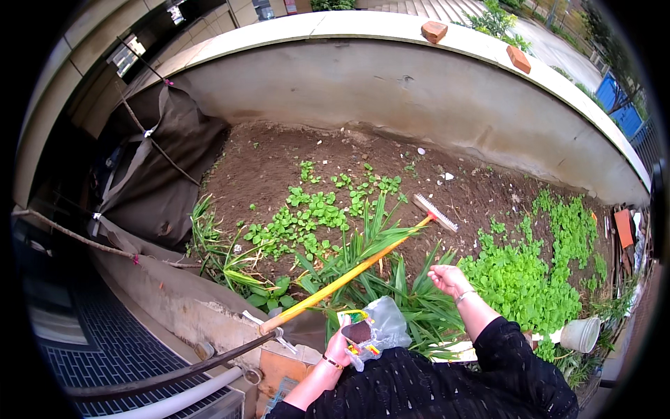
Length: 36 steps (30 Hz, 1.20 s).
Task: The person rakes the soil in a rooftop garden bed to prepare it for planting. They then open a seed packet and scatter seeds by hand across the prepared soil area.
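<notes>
Your left hand sits nearest, low in the view, its fingers closed around a clear plastic bag with a bright printed packet inside it. The bag stands up from your grip, just above the black sleeve of your top. Your right hand is raised over the long-leaved plants, palm down, its fingers drawn narrow and pinched together; you cannot tell from here whether anything lies between them. A bracelet circles that wrist.

Just left of the bag, a yellow-handled rake lies slanted across the bed, its toothed head resting on bare soil well beyond your hands. Low green seedlings spread to its left, a denser green patch to your right. A pale plant pot lies tipped beside your right elbow, and two bricks sit on the curved concrete wall.
</notes>
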Motion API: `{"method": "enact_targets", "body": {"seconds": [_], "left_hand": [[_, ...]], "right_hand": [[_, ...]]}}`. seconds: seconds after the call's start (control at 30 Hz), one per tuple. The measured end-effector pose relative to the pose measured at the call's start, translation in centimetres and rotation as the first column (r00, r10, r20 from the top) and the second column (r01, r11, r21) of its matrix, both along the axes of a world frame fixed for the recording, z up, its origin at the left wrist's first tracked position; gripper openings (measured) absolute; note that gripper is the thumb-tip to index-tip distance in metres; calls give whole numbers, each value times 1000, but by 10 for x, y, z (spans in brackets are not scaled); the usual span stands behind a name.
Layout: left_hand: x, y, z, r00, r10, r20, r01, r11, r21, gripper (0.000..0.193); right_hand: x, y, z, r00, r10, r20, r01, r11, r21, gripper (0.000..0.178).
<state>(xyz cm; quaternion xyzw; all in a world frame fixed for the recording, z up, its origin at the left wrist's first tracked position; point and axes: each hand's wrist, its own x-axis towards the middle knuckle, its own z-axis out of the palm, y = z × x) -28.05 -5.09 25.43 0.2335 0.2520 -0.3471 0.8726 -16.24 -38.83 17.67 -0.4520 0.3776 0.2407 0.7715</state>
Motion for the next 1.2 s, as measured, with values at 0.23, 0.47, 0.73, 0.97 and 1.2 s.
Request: {"method": "enact_targets", "body": {"seconds": [0.23,0.47,0.73,0.97,1.2], "left_hand": [[6,-12,24,999,-26,-21,29,984,176,56],[14,-18,33,998,13,-69,3,974,227,55],[5,-13,15,999,-23,30,25,998,-62,56],[10,-30,44,998,-38,-56,53,950,308,60],[9,-24,34,999,-11,-50,21,975,219,58]], "right_hand": [[191,32,127,730,-91,678,154,987,-34,32],[187,18,176,626,-97,774,251,965,-82,26],[-9,-8,-4,998,49,-29,-53,986,-155,11],[80,-20,60,911,-195,362,207,978,7,24],[119,-37,145,682,-326,655,406,913,32,17]]}}
